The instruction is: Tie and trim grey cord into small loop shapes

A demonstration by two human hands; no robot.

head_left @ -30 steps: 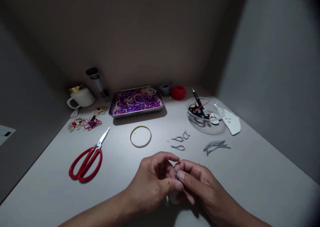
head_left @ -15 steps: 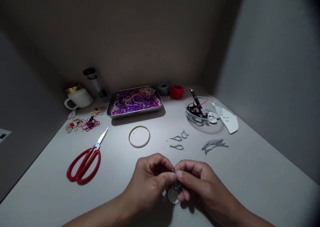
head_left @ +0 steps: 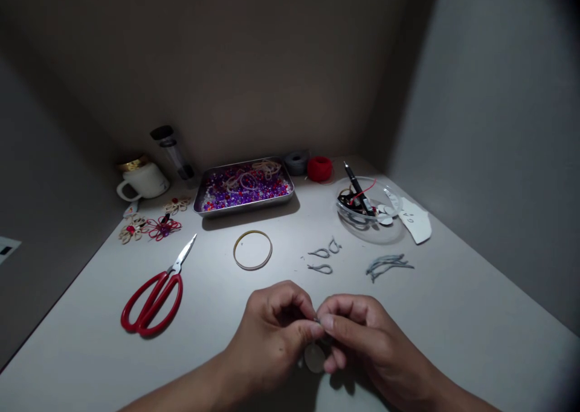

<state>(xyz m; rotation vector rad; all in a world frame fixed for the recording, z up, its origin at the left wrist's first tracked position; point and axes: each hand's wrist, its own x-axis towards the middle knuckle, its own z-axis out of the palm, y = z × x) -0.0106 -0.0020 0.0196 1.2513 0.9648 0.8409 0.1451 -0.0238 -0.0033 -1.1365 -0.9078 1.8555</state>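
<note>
My left hand (head_left: pixel 272 333) and my right hand (head_left: pixel 362 339) meet low at the centre of the white table, fingertips pinched together on a small grey cord piece (head_left: pixel 317 321) that is mostly hidden between them. A small pale round disc (head_left: pixel 313 357) lies under the fingers. Just beyond the hands lie three small grey cord loops (head_left: pixel 322 260) and a loose bundle of grey cords (head_left: pixel 388 264).
Red scissors (head_left: pixel 151 294) lie at the left, a thin ring (head_left: pixel 252 250) ahead. A metal tray of purple beads (head_left: pixel 244 185), a white mug (head_left: pixel 142 181), red thread (head_left: pixel 319 168), a glass bowl with a pen (head_left: pixel 365 203) and finished cord flowers (head_left: pixel 151 226) line the back.
Both hands have drawn slightly nearer and lower, fingertips working the grey cord piece; the pale disc beneath them now shows. The view shifted a little.
</note>
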